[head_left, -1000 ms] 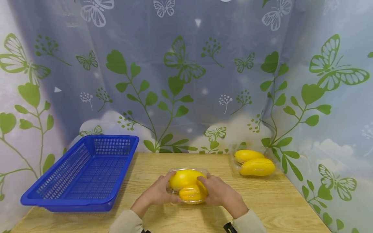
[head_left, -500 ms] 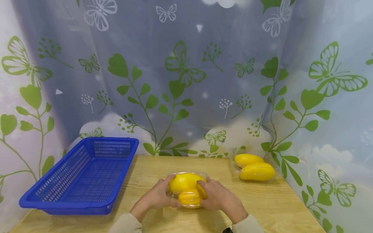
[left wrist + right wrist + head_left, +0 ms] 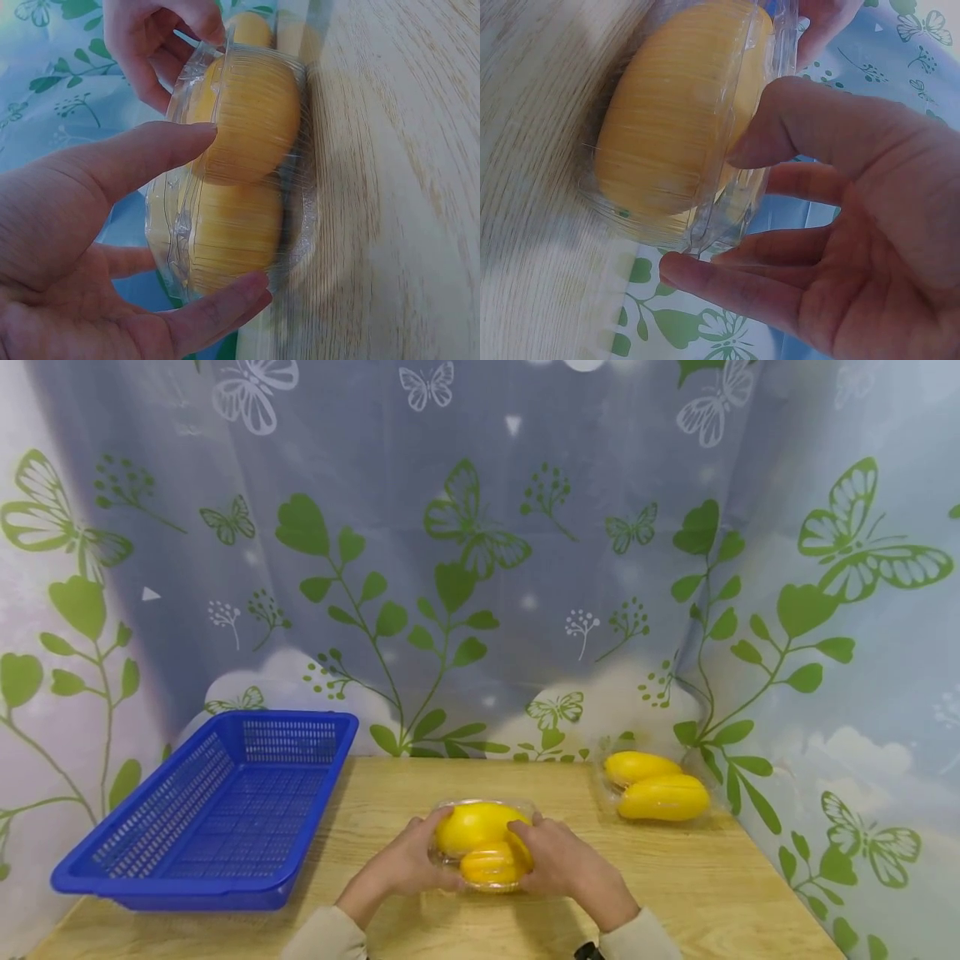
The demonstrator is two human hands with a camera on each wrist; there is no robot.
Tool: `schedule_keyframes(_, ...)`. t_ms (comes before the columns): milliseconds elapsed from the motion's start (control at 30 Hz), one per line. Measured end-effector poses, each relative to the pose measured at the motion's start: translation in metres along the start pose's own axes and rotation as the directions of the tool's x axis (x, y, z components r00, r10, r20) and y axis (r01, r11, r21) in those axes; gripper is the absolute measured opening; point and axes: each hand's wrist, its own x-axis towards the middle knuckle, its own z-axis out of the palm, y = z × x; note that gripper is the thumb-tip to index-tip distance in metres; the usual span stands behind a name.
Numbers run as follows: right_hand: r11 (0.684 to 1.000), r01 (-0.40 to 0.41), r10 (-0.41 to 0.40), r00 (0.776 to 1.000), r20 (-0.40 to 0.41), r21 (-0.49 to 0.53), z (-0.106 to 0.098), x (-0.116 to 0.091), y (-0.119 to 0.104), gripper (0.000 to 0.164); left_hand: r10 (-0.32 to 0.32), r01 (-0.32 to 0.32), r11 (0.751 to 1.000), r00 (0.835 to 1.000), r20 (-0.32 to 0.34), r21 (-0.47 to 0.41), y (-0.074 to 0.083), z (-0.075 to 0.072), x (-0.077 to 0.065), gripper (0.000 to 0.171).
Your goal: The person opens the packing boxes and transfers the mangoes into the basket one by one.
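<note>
A clear plastic clamshell box (image 3: 495,887) with several smooth yellow mango-like fruits (image 3: 480,828) stands on the near middle of the table. My left hand (image 3: 408,860) grips its left side; in the left wrist view the thumb lies on the rim seam and the lower fingers touch the side. My right hand (image 3: 567,862) holds the opposite side, with a bent thumb on the lid and fingertips at the edge, as the right wrist view shows. The lid looks down over the fruits (image 3: 667,112). Whether it is latched I cannot tell.
A blue slotted plastic basket (image 3: 210,895) stands at the left of the wooden table (image 3: 720,893), with nothing seen in it. At the back right lies another clear pack with yellow fruits (image 3: 663,797). A butterfly-patterned curtain (image 3: 480,610) hangs behind the table.
Both hands keep their hold on the box, which stays in place. The head view shifts slightly up and back; otherwise little differs.
</note>
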Motion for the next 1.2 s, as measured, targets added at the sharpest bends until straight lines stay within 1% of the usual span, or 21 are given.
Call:
schedule_keyframes(67, 1.000, -0.008, 0.008, 1.000, -0.005, -0.006, -0.0007, 0.0007, -0.0005, 0.065, 0.003, -0.003, 1.000, 1.000, -0.002, -0.004, 0.0007, -0.0010, 0.0003, 0.108)
schedule_keyframes(300, 1.000, -0.001, 0.001, 1.000, 0.005, -0.025, 0.0019, -0.0006, -0.0016, 0.054, 0.004, -0.004, 1.000, 1.000, 0.007, -0.007, -0.0017, 0.0009, -0.0023, 0.106)
schedule_keyframes(433, 1.000, -0.001, 0.001, 1.000, 0.005, -0.031, 0.0026, -0.0019, -0.0020, 0.056, 0.003, -0.003, 1.000, 1.000, 0.008, -0.008, -0.0028, 0.0020, -0.0033, 0.107)
schedule_keyframes(633, 0.997, -0.001, -0.003, 0.999, -0.046, -0.076, 0.0037, -0.0013, -0.0034, 0.053, 0.004, -0.004, 1.000, 1.000, -0.001, -0.007, -0.0023, 0.0012, -0.0008, 0.107)
schedule_keyframes(733, 0.998, -0.023, 0.021, 0.999, -0.024, -0.059, 0.0047, -0.0015, -0.0038, 0.056, -0.004, 0.004, 1.000, 1.000, 0.004, -0.014, -0.0021, 0.0022, -0.0010, 0.107)
schedule_keyframes(833, 0.999, -0.027, 0.027, 1.000, -0.003, -0.045, 0.0059, -0.0016, -0.0030, 0.056, -0.006, 0.006, 1.000, 1.000, 0.014, -0.020, -0.0027, 0.0033, -0.0013, 0.108)
schedule_keyframes(1033, 0.997, -0.012, 0.009, 0.999, -0.036, -0.079, 0.0043, -0.0005, -0.0018, 0.055, 0.007, -0.007, 1.000, 1.000, 0.015, -0.024, -0.0022, 0.0015, 0.0013, 0.109)
schedule_keyframes(1200, 0.997, -0.011, 0.008, 0.999, -0.032, -0.076, 0.0034, 0.0003, -0.0018, 0.055, 0.008, -0.008, 1.000, 1.000, 0.009, -0.019, -0.0015, 0.0005, 0.0015, 0.109)
